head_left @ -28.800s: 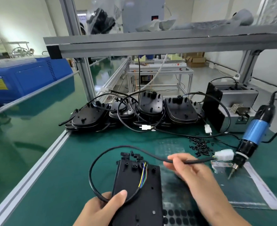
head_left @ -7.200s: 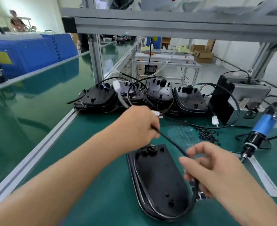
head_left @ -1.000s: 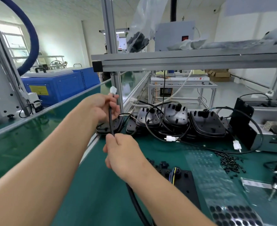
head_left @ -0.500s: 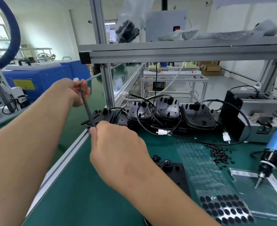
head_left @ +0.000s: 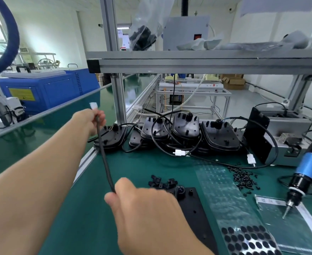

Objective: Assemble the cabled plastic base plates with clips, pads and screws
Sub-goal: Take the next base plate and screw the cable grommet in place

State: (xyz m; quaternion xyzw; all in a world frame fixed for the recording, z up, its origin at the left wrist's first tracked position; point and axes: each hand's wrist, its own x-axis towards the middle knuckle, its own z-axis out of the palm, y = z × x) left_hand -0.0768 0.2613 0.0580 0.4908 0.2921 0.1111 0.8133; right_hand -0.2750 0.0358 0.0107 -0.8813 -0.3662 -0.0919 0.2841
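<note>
Head view: cable pulled tight between both hands

Over on the left, the left hand (head_left: 91, 120) is raised past the bench edge, fingers curled round the black cable (head_left: 103, 157) just below its white connector (head_left: 93, 105). The cable is stretched down to the right hand (head_left: 144, 208), where it's pinched. Partly hidden under that hand, the black base plate (head_left: 195, 210) is laid flat on the green mat (head_left: 89, 218), clips (head_left: 160, 182) just behind it. Further right, the pad sheet (head_left: 243, 238), loose screws (head_left: 244, 178) and a blue screwdriver (head_left: 306, 173) can be seen.
</note>
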